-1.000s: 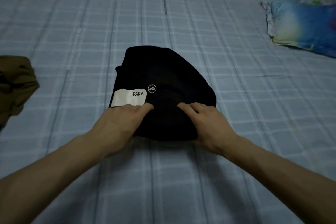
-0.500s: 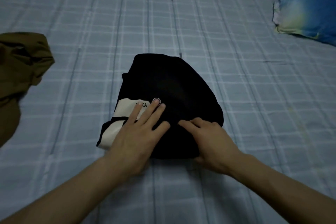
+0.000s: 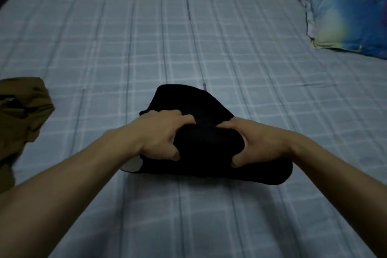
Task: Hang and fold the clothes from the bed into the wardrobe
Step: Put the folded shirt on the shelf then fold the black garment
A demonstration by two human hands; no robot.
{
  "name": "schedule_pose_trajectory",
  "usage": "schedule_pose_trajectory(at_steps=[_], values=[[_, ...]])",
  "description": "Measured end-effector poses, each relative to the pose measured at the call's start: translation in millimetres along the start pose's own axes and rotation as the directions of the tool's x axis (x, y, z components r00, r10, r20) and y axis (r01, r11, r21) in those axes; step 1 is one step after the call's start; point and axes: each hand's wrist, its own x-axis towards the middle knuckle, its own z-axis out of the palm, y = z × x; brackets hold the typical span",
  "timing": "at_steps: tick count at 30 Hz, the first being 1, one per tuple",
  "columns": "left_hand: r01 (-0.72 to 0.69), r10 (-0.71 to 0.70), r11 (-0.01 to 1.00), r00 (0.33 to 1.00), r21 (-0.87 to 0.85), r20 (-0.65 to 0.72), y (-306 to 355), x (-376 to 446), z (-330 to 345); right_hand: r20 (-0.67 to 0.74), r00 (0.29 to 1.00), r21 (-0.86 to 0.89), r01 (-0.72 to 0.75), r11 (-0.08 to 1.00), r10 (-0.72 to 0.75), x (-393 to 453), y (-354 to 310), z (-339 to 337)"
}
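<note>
I judge the black garment, folded into a compact bundle on the checked bed sheet, is gripped at its 2 sides so the folds hold together for lifting toward the wardrobe. My left hand and right hand curl closed into the cloth, thumbs nearest me, forearms reaching forward. An olive garment waits well apart at left.

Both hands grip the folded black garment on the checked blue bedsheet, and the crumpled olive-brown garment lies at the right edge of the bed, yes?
Not quite. In the head view, the crumpled olive-brown garment lies at the left edge, not the right. The rest holds: the left hand and the right hand both grip the folded black garment on the checked blue bedsheet.
</note>
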Motion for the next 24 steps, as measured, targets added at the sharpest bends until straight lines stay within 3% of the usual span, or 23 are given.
schedule_pose_trajectory(at_steps=[4,7,9,11,12,13,16,24], values=[[0.039,-0.041,0.999,0.989,-0.018,-0.139,-30.5,13.0,-17.3,-0.3,0.954,-0.158,-0.022,0.987,-0.026,13.9,-1.5,-25.2],[0.111,-0.098,0.993,0.947,0.027,-0.306,-43.3,29.8,-28.0,-0.609,0.787,-0.291,-0.111,0.95,-0.095,36.6,0.5,-28.9],[0.166,-0.057,0.971,0.86,0.171,-0.506,-37.2,41.8,-26.7,-0.755,0.635,-0.287,-0.096,0.953,-0.163,56.8,4.4,-17.7],[0.086,0.111,0.965,0.725,0.249,-0.68,-24.2,47.9,-13.1,-0.8,0.576,-0.29,-0.123,0.949,-0.169,73.9,13.1,-1.3],[0.011,0.168,0.97,0.695,0.244,-0.699,-19.7,48.3,-2.4,-0.803,0.576,-0.277,-0.133,0.952,-0.153,81.0,19.3,5.1],[-0.033,0.176,0.975,0.713,0.219,-0.679,-18.3,47.7,8.7,-0.802,0.58,-0.26,-0.124,0.958,-0.143,87.7,26.2,8.8],[0.024,0.079,0.983,0.845,0.184,-0.53,-32.8,49.4,33.9,-0.787,0.597,-0.201,-0.008,0.98,-0.157,107.4,45.8,8.8],[0.025,-0.044,0.998,0.92,-0.055,-0.389,-73.2,78.4,56.9,-0.726,0.684,0.016,0.113,0.994,-0.066,151.0,60.1,-0.2]])
